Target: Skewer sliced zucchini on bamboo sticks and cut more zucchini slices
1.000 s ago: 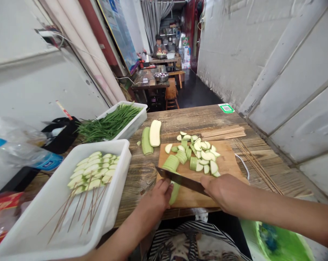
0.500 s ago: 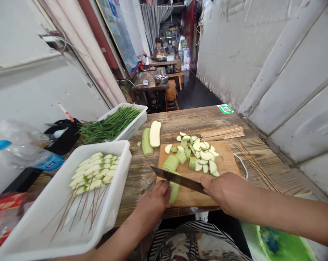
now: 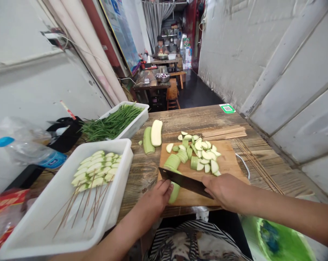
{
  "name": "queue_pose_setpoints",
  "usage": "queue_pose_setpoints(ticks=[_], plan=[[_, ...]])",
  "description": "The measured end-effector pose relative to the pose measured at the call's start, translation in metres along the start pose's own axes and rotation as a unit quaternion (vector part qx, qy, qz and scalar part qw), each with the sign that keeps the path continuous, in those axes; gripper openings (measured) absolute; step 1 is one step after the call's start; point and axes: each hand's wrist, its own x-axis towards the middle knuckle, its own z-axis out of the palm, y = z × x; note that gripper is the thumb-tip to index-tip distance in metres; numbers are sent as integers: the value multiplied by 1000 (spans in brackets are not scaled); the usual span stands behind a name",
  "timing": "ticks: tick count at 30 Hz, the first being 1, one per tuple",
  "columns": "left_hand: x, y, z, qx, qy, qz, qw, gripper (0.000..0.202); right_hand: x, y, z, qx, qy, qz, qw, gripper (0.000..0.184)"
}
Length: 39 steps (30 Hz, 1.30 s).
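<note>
My right hand (image 3: 226, 189) grips the handle of a dark knife (image 3: 184, 180) whose blade lies across a pale green zucchini half (image 3: 175, 192) on the wooden cutting board (image 3: 229, 163). My left hand (image 3: 156, 198) presses on the near end of that zucchini, fingers curled over it. Just beyond the blade sits a row of cut slices (image 3: 172, 161), and a heap of several half-moon slices (image 3: 203, 154) covers the far part of the board.
Two uncut zucchini halves (image 3: 152, 135) lie past the board. A white tray (image 3: 44, 224) at left holds skewered slices (image 3: 97, 170); another tray (image 3: 138, 121) holds green chives. Bamboo skewers (image 3: 225, 132) lie at right. A plastic bottle (image 3: 30, 154) is far left. A person sits far back.
The knife blade has dropped and shifted slightly right, down onto the zucchini half. My left hand stays on the zucchini's near end.
</note>
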Motion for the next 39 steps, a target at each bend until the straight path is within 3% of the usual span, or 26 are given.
queue_pose_setpoints(ticks=[10, 23, 32, 39], plan=[[-6, 4, 3, 9, 36, 3, 999, 39, -15, -18, -29, -39, 41, -15, 998, 5], [-9, 0, 8, 17, 78, 30, 996, 38, -2, -7, 2, -12, 0, -21, 1000, 5], [-13, 5, 13, 23, 71, 2, 997, 36, -14, -20, -20, -57, 49, -17, 997, 11], [-16, 3, 18, 15, 79, 12, 997, 36, -12, -20, -17, -36, 47, -15, 998, 11]])
